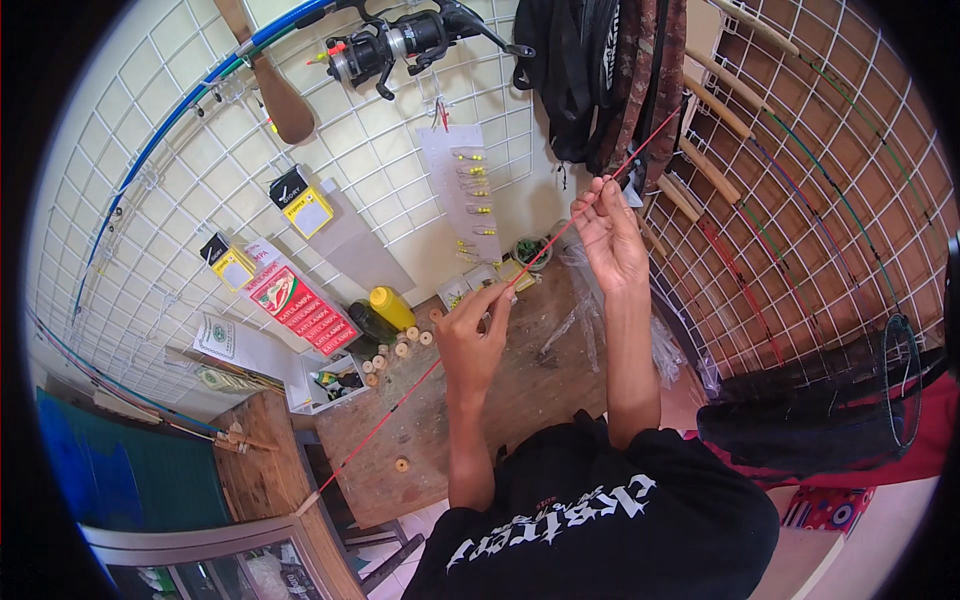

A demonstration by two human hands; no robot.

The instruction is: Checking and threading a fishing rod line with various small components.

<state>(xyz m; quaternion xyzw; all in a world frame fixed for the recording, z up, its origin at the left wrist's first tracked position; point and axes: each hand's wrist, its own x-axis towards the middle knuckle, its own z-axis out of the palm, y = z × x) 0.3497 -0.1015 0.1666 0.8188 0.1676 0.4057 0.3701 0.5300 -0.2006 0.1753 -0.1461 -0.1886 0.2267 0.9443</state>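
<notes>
A thin red fishing rod (pixel 393 405) runs slantwise across the view, from a pale butt end at the lower left up to a narrow tip near the hanging bags. My left hand (pixel 472 335) is closed around its middle, thumb and fingertips pinching the shaft. Farther up, my right hand (pixel 612 240) grips the rod between thumb and fingers, palm partly turned toward me. The shaft passes above a wooden workbench (pixel 520 380). Small cork rings (pixel 402 350) and a yellow bottle (pixel 392 308) stand on the bench beyond my left hand.
White wire grid panels (pixel 130 190) carry a fishing reel (pixel 385 55), packets and hook cards (pixel 465 195). Several rods with pale handles (pixel 710 172) hang on the right grid. Dark bags (pixel 570 80) hang at the back. One loose cork ring (pixel 402 465) lies near the bench's front.
</notes>
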